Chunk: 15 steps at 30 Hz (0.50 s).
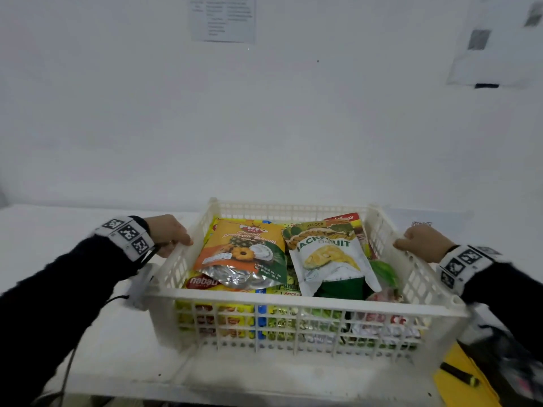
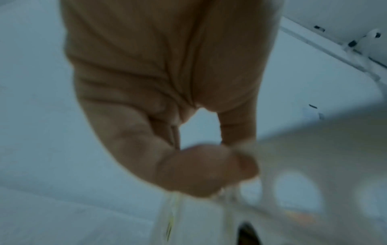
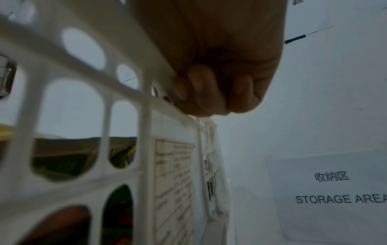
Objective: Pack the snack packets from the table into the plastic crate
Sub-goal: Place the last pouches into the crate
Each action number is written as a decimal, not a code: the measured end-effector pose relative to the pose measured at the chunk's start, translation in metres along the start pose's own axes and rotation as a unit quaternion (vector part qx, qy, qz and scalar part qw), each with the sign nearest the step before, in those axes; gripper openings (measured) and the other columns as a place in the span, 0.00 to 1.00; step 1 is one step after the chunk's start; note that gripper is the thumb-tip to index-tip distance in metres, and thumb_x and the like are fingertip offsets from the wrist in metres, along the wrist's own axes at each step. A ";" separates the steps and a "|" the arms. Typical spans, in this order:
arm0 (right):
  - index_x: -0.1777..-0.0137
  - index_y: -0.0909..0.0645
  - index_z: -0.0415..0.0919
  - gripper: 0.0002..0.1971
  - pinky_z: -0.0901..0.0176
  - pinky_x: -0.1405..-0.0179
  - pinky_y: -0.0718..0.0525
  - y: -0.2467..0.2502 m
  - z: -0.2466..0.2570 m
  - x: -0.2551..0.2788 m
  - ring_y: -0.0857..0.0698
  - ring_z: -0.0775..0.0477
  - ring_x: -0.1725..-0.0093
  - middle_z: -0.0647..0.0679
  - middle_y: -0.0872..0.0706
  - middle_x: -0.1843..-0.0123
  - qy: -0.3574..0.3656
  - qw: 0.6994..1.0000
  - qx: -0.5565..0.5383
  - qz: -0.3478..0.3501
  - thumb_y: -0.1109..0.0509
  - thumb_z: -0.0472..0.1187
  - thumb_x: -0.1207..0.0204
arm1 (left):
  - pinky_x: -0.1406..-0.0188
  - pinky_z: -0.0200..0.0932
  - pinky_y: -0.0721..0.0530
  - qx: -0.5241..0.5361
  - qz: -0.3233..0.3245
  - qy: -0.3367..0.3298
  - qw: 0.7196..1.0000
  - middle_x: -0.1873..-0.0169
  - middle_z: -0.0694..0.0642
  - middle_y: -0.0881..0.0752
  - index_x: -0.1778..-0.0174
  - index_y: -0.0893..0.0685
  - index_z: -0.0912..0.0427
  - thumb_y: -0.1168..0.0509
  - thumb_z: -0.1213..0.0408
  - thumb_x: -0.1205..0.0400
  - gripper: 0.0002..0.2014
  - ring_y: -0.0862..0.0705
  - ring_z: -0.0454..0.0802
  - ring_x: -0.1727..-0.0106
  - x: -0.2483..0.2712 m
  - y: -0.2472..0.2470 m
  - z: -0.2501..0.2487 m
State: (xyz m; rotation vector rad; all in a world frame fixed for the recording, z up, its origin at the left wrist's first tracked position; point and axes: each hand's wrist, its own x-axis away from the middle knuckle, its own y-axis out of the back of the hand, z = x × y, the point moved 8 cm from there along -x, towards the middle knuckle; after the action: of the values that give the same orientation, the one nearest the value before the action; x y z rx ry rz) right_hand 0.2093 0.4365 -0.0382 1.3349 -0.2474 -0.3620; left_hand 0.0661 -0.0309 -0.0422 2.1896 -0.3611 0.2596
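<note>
A white plastic crate [image 1: 296,299] stands on the white table [image 1: 88,348], filled with several snack packets. On top lie an orange pineapple biscuit packet [image 1: 244,254] and a white jackfruit chips packet [image 1: 329,259]. My left hand [image 1: 169,235] grips the crate's left rim, with the thumb [image 2: 209,167] curled over the blurred rim [image 2: 314,149]. My right hand [image 1: 420,240] grips the right rim, its fingers [image 3: 211,92] curled under the rim bar [image 3: 104,79].
A white wall stands close behind the table. A "STORAGE AREA" sheet [image 3: 335,195] lies on the table to the right of the crate. A yellow item with a black pen [image 1: 461,377] sits at the front right corner. A cable [image 1: 67,374] hangs off my left arm.
</note>
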 end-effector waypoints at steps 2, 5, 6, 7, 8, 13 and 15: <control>0.79 0.40 0.39 0.26 0.58 0.75 0.41 0.001 0.001 -0.001 0.36 0.49 0.76 0.45 0.37 0.77 0.003 1.000 0.006 -0.013 0.33 0.41 0.23 | 0.81 0.32 0.29 -0.019 -0.037 0.003 0.999 0.92 0.52 0.32 0.73 0.25 0.66 0.32 0.70 0.24 0.13 0.33 0.48 0.89 0.003 0.003 0.002; 0.80 0.42 0.40 0.27 0.57 0.75 0.43 0.002 0.004 0.000 0.38 0.49 0.77 0.46 0.40 0.79 0.019 1.000 0.007 -0.024 0.32 0.40 0.24 | 0.75 0.37 0.26 -0.019 -0.043 0.005 0.999 0.88 0.55 0.27 0.70 0.21 0.67 0.30 0.69 0.26 0.10 0.31 0.51 0.84 0.010 0.007 0.006; 0.79 0.42 0.40 0.27 0.56 0.75 0.43 0.005 0.004 0.001 0.38 0.48 0.77 0.46 0.40 0.78 0.020 0.999 -0.002 -0.033 0.32 0.39 0.24 | 0.75 0.37 0.25 -0.013 -0.038 0.003 0.999 0.86 0.55 0.27 0.72 0.22 0.66 0.30 0.69 0.26 0.10 0.30 0.52 0.83 0.014 0.009 0.008; 0.79 0.40 0.39 0.25 0.55 0.74 0.43 0.009 0.006 0.002 0.37 0.48 0.76 0.45 0.39 0.78 0.019 0.999 -0.014 -0.041 0.31 0.39 0.24 | 0.76 0.36 0.25 -0.004 -0.036 0.001 0.999 0.86 0.56 0.26 0.73 0.22 0.65 0.30 0.69 0.26 0.11 0.30 0.51 0.84 0.019 0.013 0.010; 0.78 0.38 0.37 0.24 0.55 0.74 0.42 0.014 0.010 0.004 0.35 0.47 0.74 0.43 0.36 0.77 0.018 0.998 -0.027 -0.046 0.31 0.39 0.24 | 0.79 0.34 0.25 0.008 -0.038 -0.003 0.999 0.86 0.55 0.27 0.75 0.23 0.65 0.31 0.71 0.26 0.12 0.30 0.49 0.85 0.024 0.020 0.013; 0.76 0.32 0.33 0.21 0.55 0.72 0.37 0.038 0.070 0.018 0.30 0.44 0.72 0.39 0.30 0.74 0.047 0.996 -0.055 -0.061 0.31 0.40 0.24 | 0.89 0.27 0.32 0.040 -0.083 -0.021 0.996 0.91 0.51 0.30 0.71 0.23 0.67 0.33 0.74 0.25 0.09 0.35 0.43 0.92 0.058 0.071 0.044; 0.75 0.31 0.32 0.20 0.54 0.72 0.37 0.039 0.104 0.023 0.30 0.43 0.72 0.39 0.30 0.74 0.058 0.994 -0.067 -0.064 0.31 0.40 0.24 | 0.90 0.27 0.33 0.045 -0.098 -0.017 0.994 0.92 0.51 0.31 0.67 0.21 0.69 0.33 0.74 0.25 0.06 0.35 0.43 0.93 0.069 0.095 0.069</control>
State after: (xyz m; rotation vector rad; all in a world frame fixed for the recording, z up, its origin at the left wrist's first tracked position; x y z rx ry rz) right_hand 0.1955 0.3418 0.0216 1.2378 -0.0393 -0.3998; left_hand 0.1019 -0.1519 0.0088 2.3017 -0.1528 0.1329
